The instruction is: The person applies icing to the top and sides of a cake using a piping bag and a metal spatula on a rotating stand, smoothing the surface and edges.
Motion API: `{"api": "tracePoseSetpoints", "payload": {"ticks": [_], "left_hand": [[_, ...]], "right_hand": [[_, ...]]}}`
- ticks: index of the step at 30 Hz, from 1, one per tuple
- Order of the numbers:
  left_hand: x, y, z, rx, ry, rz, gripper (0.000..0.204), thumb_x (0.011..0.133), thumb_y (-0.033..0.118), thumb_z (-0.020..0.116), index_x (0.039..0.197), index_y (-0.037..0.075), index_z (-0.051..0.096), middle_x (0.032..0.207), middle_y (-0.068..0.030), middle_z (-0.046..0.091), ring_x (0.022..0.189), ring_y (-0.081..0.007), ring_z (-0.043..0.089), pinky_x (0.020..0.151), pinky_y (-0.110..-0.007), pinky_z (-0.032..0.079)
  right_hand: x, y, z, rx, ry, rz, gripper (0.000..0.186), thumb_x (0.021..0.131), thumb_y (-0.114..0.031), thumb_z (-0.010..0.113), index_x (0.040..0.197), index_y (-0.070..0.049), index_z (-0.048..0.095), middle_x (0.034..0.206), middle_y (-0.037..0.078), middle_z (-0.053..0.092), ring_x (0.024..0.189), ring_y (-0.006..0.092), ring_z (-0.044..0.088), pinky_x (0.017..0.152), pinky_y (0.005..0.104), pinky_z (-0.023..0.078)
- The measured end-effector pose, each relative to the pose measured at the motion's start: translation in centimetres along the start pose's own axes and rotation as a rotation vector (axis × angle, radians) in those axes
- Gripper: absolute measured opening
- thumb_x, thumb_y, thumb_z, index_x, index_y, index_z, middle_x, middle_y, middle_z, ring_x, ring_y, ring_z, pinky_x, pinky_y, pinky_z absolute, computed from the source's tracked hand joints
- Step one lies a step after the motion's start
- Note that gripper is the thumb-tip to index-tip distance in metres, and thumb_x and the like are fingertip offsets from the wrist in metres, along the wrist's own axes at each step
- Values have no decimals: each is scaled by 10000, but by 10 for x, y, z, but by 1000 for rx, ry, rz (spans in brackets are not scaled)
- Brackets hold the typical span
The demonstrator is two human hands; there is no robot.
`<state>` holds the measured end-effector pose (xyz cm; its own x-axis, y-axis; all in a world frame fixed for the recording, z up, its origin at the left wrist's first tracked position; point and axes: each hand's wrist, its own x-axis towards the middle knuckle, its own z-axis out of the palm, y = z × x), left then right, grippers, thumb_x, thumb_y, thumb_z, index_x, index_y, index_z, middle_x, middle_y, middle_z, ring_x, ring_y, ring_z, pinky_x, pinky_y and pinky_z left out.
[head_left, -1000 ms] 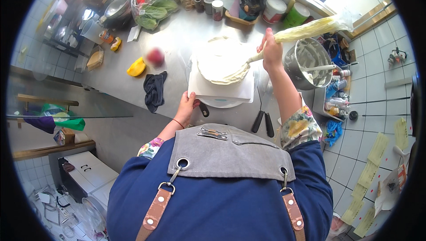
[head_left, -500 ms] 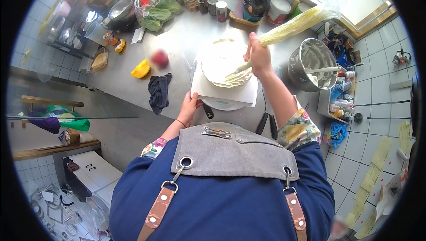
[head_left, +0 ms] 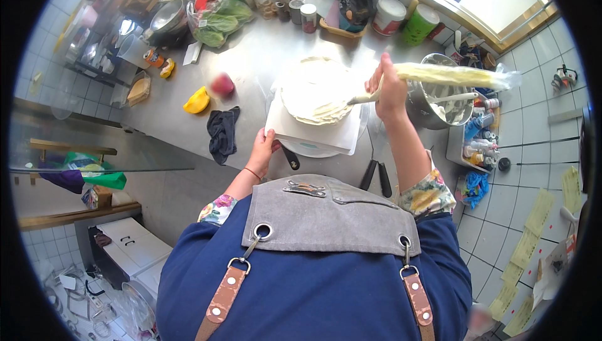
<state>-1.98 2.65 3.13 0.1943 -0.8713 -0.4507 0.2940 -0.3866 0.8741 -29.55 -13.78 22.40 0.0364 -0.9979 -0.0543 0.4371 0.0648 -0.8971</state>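
Note:
A round cream-covered cake [head_left: 313, 87] sits on a square white board [head_left: 282, 124] over a round white turntable [head_left: 313, 151]. My left hand [head_left: 263, 151] is closed on the board's near left corner. My right hand [head_left: 389, 90] grips a long piping bag [head_left: 448, 75] of pale cream, its tip against the cake's lower right side and its upper end out to the right. Behind that hand is a steel bowl [head_left: 426, 112] with cream and a white spatula [head_left: 451, 98]. Black-handled tools [head_left: 384, 180] lie near the front edge.
A dark cloth [head_left: 222, 137], yellow piece of produce [head_left: 195, 101] and red round item [head_left: 222, 85] lie left of the board. Bagged greens [head_left: 219, 22], jars [head_left: 308, 18], tubs [head_left: 390, 15] line the back. A bin of bottles [head_left: 476, 140] stands right.
My right hand went left and upward, then has swung back right and down, the piping bag now lying flatter. My left hand stays at the board's corner.

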Motion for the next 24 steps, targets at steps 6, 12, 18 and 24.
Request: {"api": "tracePoseSetpoints", "payload": {"ticks": [6, 12, 18, 24], "left_hand": [[3, 6, 0, 14, 0, -1, 328, 1034, 357, 473, 1244, 106, 505, 1098, -2, 622, 939, -94, 588, 854, -276, 488], [6, 9, -1, 15, 9, -10, 322, 1033, 358, 476, 1230, 107, 519, 1088, 0, 627, 939, -97, 592, 857, -273, 488], [17, 8, -8, 5, 8, 13, 336, 1029, 368, 485, 1236, 105, 520, 1092, 2, 628, 952, -98, 595, 859, -271, 484], [27, 18, -4, -67, 63, -19, 385, 1035, 400, 450, 1272, 102, 510, 1148, -20, 622, 987, -126, 603, 880, -306, 486]], "right_hand": [[-5, 29, -15, 61, 41, 49, 429, 1019, -280, 475, 621, -133, 417, 478, -6, 346, 379, 126, 337, 441, 305, 355], [10, 26, -30, 22, 87, -37, 387, 1009, -261, 502, 653, -121, 448, 511, -9, 377, 364, 113, 350, 400, 303, 361], [15, 20, -29, 25, 118, -19, 405, 1008, -279, 499, 638, -128, 434, 488, -5, 362, 371, 128, 342, 425, 311, 364], [8, 10, -35, 82, 127, 2, 468, 1017, -352, 467, 603, -149, 388, 455, -3, 315, 387, 153, 319, 490, 318, 370]]}}
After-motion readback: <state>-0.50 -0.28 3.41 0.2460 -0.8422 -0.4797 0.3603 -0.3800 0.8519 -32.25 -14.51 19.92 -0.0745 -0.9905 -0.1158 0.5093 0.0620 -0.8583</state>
